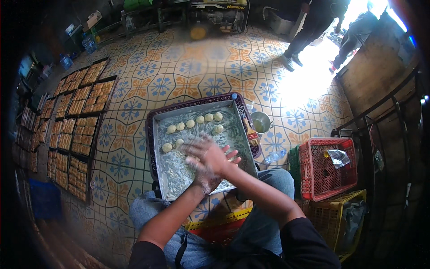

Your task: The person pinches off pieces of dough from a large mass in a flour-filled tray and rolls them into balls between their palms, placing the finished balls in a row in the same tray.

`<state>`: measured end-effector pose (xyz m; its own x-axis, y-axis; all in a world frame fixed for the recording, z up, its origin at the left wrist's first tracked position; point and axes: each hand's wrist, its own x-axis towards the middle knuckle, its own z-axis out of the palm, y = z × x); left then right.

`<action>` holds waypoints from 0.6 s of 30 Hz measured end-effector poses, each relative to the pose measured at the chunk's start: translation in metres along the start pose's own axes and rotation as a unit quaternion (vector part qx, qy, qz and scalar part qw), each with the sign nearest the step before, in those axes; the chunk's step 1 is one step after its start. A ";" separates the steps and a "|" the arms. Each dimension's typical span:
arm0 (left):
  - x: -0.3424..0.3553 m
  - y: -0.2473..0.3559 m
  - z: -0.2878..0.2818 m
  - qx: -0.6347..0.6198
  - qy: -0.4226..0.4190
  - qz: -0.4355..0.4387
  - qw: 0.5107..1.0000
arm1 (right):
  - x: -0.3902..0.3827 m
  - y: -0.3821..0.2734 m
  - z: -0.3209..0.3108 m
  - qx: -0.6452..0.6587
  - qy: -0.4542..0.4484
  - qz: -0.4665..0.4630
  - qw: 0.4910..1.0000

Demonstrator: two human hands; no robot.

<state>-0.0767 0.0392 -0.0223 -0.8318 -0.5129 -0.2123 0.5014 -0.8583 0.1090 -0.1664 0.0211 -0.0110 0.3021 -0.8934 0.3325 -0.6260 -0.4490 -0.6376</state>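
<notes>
My right hand (208, 154) lies palm down across my left hand (210, 175), over a floured metal tray (163, 179). The right fingers are stretched out and partly smeared by motion. Below, the left fingers stick out to the right, also extended. Whether anything sits between the palms is hidden. Flour whitens both hands. Several pale dough balls (190, 123) form a curved row in the tray's far part, with another ball (218, 128) at their right end. Two more, including a dough ball (167, 147) near the left wall, are close to my right fingertips.
A purple crate (151, 143) supports the tray; a brush (250, 127) lies on its right rim. Beyond are a metal pot (261, 122), a plastic bottle (275, 156) and a red crate (309, 168). Trays of pastries (80, 134) cover the left floor. A person (313, 27) stands far right.
</notes>
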 end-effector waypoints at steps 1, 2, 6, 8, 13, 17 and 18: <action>0.005 0.000 -0.002 0.041 -0.021 0.037 0.998 | -0.006 0.000 0.009 0.035 0.001 -0.064 0.997; 0.004 0.004 -0.007 0.083 -0.035 0.079 0.993 | -0.009 -0.019 0.008 0.030 0.009 -0.128 0.991; 0.003 0.021 -0.005 0.207 -0.068 0.155 0.964 | -0.003 -0.010 -0.023 -0.082 0.043 -0.145 0.985; 0.003 0.027 0.005 0.203 -0.056 0.117 0.971 | -0.006 0.004 -0.013 -0.098 0.045 -0.065 0.992; 0.007 0.034 -0.019 0.267 -0.151 0.148 0.940 | -0.001 0.000 0.002 -0.095 0.071 -0.160 0.980; -0.003 0.017 -0.003 0.133 -0.020 0.082 0.987 | -0.002 0.016 -0.006 -0.108 0.046 -0.099 0.988; 0.004 0.019 -0.011 0.095 -0.062 0.037 0.993 | -0.005 0.017 0.001 -0.099 0.102 -0.075 0.987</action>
<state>-0.0675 0.0211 -0.0320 -0.8229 -0.5629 -0.0776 0.5185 -0.7997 0.3029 -0.1780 0.0179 -0.0246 0.2632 -0.7860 0.5594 -0.7201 -0.5459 -0.4282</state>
